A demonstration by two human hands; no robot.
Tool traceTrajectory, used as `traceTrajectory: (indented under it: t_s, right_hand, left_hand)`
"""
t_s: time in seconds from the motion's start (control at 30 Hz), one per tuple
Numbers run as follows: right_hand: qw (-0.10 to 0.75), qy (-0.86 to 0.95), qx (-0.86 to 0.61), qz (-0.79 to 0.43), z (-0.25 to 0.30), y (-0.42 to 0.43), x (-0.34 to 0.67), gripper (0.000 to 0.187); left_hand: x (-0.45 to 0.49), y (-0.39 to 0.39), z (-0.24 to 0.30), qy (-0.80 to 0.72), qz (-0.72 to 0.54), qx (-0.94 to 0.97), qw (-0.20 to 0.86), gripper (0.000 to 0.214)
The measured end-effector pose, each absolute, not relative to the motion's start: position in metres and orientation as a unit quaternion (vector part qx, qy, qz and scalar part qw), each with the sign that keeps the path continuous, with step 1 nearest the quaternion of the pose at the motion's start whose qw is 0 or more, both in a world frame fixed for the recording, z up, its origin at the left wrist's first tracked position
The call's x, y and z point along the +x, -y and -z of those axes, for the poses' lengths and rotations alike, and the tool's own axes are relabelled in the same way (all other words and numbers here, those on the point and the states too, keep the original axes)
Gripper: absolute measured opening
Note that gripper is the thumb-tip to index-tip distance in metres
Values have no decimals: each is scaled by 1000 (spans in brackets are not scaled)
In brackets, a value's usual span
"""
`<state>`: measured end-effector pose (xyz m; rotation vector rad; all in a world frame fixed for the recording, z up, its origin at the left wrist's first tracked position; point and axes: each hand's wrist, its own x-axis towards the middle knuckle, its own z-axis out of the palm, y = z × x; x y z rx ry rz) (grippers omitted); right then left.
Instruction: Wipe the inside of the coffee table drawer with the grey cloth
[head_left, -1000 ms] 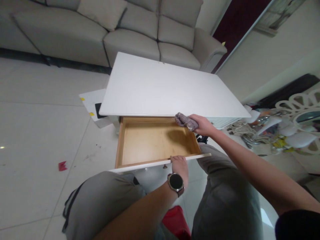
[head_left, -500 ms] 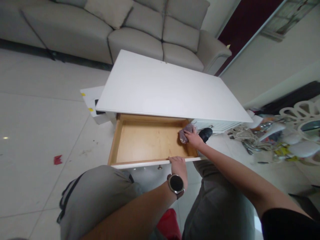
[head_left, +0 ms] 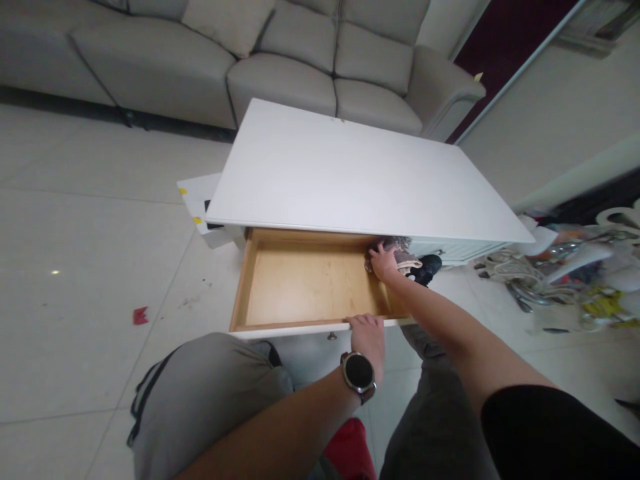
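A wooden drawer (head_left: 300,280) is pulled out from under the white tabletop (head_left: 360,180). My left hand (head_left: 367,333), with a watch (head_left: 359,371) on its wrist, has its fingers curled over the drawer's front edge. At the drawer's right side, near the back corner, my right hand (head_left: 385,261) is closed on a greyish-brown cleaning cloth (head_left: 400,248). Part of the cloth hangs over the side wall, and the hand covers some of it. A small metal knob (head_left: 331,336) sits on the drawer front.
A grey sofa (head_left: 280,87) stands behind the table. A white box (head_left: 200,190) with yellow marks is at the table's left. Cables (head_left: 515,277) and assorted items lie on the floor at right. A red scrap (head_left: 141,315) is on the tiles, and my knees flank the drawer.
My right hand has moved with the cloth toward the drawer's back right corner, and the cloth now drapes over the side. My left hand keeps its place on the drawer front.
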<state>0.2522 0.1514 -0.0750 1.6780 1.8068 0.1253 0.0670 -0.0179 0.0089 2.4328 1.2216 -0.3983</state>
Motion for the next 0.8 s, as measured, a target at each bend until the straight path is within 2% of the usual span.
traceTrajectory:
  t_s: [0.2,0.37,0.5,0.63,0.7,0.8]
  right_hand:
    - [371,-717,589,-35,55,-106,237,44]
    - [425,-696,575,73,31,-75,223,45]
    - [357,-716,593,88,0,-92,236,37]
    - [261,-727,635,-14,-15,-121,247,43]
    - [257,-724,638,-46,-9,-131,247,47]
    - [283,-691,665,-32,12,-139,248,48]
  left_hand:
    - [63,18,-11,-430,126,867,216,44]
    - [61,17,-13,-421,134,867,228,46]
    - [58,19,-14,-418,128,872,222,47]
    - [58,19,-14,-421,121,871,220,47]
    - [59,19,-12,-424,117,871,218,48]
    - [61,20,-7,-429,111,869,222,47]
